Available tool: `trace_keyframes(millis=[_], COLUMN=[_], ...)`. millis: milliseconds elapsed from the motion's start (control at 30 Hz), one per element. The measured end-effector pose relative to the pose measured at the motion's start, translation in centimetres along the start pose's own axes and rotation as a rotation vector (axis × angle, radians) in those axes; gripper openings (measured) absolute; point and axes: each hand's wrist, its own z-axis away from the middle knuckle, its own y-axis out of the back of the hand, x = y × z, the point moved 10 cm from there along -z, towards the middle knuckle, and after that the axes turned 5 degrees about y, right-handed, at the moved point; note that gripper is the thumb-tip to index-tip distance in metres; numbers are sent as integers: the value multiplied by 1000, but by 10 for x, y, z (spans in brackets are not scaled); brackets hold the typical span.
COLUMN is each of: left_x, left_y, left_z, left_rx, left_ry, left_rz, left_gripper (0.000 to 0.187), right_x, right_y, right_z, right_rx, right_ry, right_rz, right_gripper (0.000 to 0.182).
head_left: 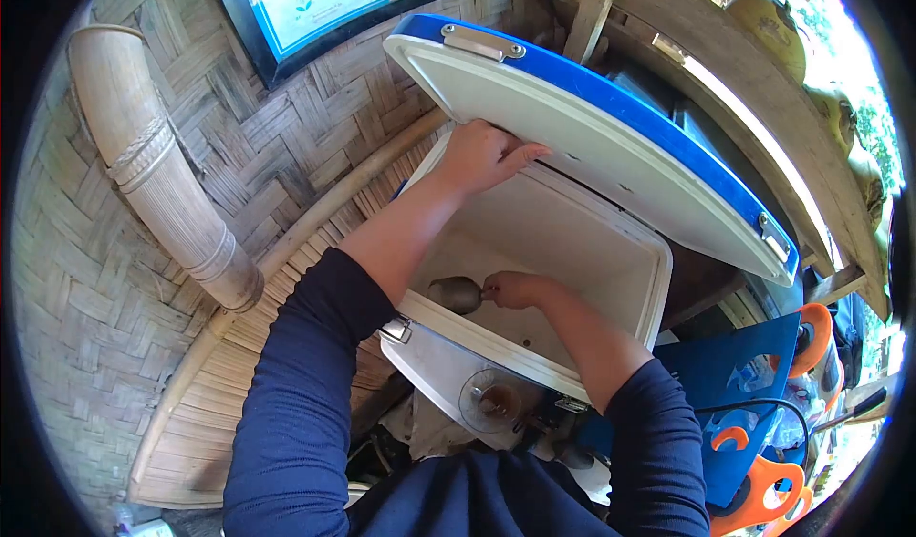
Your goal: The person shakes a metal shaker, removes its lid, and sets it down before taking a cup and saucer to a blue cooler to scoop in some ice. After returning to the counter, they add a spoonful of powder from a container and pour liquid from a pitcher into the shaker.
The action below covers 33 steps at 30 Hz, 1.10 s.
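A white-lined cooler box stands before me with its blue-edged lid raised. My left hand is up at the lid's left end, holding against its white underside; the thumb sticks out and the other fingers are partly hidden. Down inside the box, my right hand is closed round the handle of a grey metal scoop, whose bowl points left near the front wall. A clear glass with some brown liquid at its bottom is just outside the front of the box.
A woven bamboo wall with a framed sheet and a bamboo tube lies left. Metal latches jut from the cooler's front. To the right are a blue panel and orange-handled items.
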Motion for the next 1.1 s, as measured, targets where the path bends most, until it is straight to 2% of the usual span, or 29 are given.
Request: trace_keyframes(millis=[67, 133, 367, 433, 500, 533, 600, 833, 1100], left_x=[1, 3, -6, -7, -4, -1, 7, -2, -4], left_y=[1, 2, -3, -3, -7, -7, 3, -2, -2], left_z=[0, 0, 1, 0, 1, 0, 1, -1, 0], left_rx=[16, 33, -9, -19, -67, -68, 12, -31, -13], left_ry=[-17, -37, 12, 17, -24, -27, -57, -12, 3], left_rz=[7, 14, -12, -13, -97, -94, -61, -51, -15], left_gripper=[53, 52, 53, 54, 37, 37, 55, 55, 55], right_x=[-5, -16, -26, -20, -15, -11, -7, 6, 3], right_y=[15, 19, 61, 71, 78, 82, 81, 78, 87], right_z=[7, 10, 41, 44, 48, 49, 51, 51, 50], right_rx=[-36, -120, -46, -1, 26, 48, 30, 1, 54], right_ry=[-28, 9, 24, -1, -27, -50, -69, -152, -101], right_rz=[-51, -228, -304, -405, -361, -312, -326, -301, -332], right_gripper=[32, 27, 23, 23, 23, 23, 24, 24, 20])
